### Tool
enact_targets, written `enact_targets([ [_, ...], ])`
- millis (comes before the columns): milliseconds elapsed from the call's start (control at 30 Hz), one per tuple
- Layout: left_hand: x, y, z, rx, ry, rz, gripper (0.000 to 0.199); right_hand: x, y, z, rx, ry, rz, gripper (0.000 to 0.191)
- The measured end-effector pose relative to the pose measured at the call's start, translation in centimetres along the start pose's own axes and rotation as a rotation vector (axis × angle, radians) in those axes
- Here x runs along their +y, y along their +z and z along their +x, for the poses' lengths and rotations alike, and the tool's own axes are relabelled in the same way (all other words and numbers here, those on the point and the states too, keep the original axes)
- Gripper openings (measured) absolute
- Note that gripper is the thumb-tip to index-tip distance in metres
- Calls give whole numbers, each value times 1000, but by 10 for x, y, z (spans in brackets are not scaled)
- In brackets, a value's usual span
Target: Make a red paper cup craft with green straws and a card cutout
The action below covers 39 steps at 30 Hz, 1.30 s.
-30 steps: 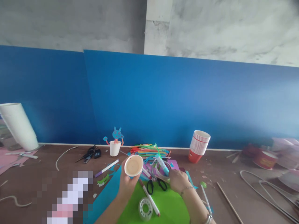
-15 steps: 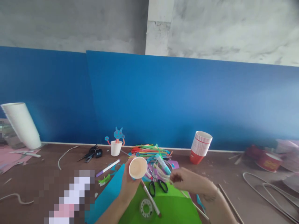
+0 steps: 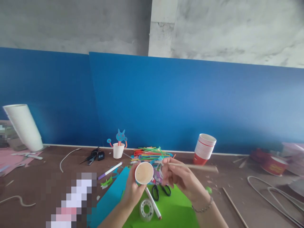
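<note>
My left hand (image 3: 133, 189) is wrapped round a paper cup (image 3: 143, 174), whose open mouth tilts toward me and shows a plain inside. To the right of the cup, my right hand (image 3: 181, 180) pinches a thin wooden stick (image 3: 201, 167) that points right and is blurred at its far end. Below the hands lie green paper (image 3: 175, 209), black-handled scissors (image 3: 155, 192), a white marker (image 3: 154, 204) and a roll of clear tape (image 3: 146, 209). Blue paper (image 3: 106, 199) extends under my left arm.
Behind the hands lies a pile of coloured strips (image 3: 152, 153). A white cup with a blue cat figure (image 3: 118, 150) stands left of it, a stack of paper cups (image 3: 205, 147) right. Farther out are a tall white cup stack (image 3: 25, 128), a purple marker (image 3: 110, 171) and a cable (image 3: 273, 193).
My right hand has turned and lifted, and the wooden stick now shows in its fingers. My left hand has shifted the cup slightly right and down. The tape roll lies slightly farther left.
</note>
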<state>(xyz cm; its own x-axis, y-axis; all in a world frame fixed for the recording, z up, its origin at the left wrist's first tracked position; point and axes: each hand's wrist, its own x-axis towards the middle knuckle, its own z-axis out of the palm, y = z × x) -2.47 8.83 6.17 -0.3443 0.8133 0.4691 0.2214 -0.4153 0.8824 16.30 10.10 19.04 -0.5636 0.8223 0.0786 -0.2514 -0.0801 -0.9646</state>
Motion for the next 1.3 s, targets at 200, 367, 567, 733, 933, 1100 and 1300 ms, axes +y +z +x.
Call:
enact_targets([
  [200,7,0,-3,-129,88,43,52,20,14,4,220,-209,-576,33],
  [367,9,1,-7,-190,96,-16,52,26,20,8,204,-220,-942,9],
  [567,5,3,-10,-183,65,-51,58,26,23,5,154,-338,-1082,15],
  [733,5,2,-8,-166,94,-19,55,26,21,4,161,-316,-1145,22],
  [933,7,3,-9,-187,63,-43,53,27,22,5,132,-309,-1173,22],
  [1100,3,2,-11,-199,70,-68,53,27,24,5,95,-343,-1175,18],
  [1300,3,4,-12,-182,145,-26,47,32,26,6,55,-329,-1202,17],
])
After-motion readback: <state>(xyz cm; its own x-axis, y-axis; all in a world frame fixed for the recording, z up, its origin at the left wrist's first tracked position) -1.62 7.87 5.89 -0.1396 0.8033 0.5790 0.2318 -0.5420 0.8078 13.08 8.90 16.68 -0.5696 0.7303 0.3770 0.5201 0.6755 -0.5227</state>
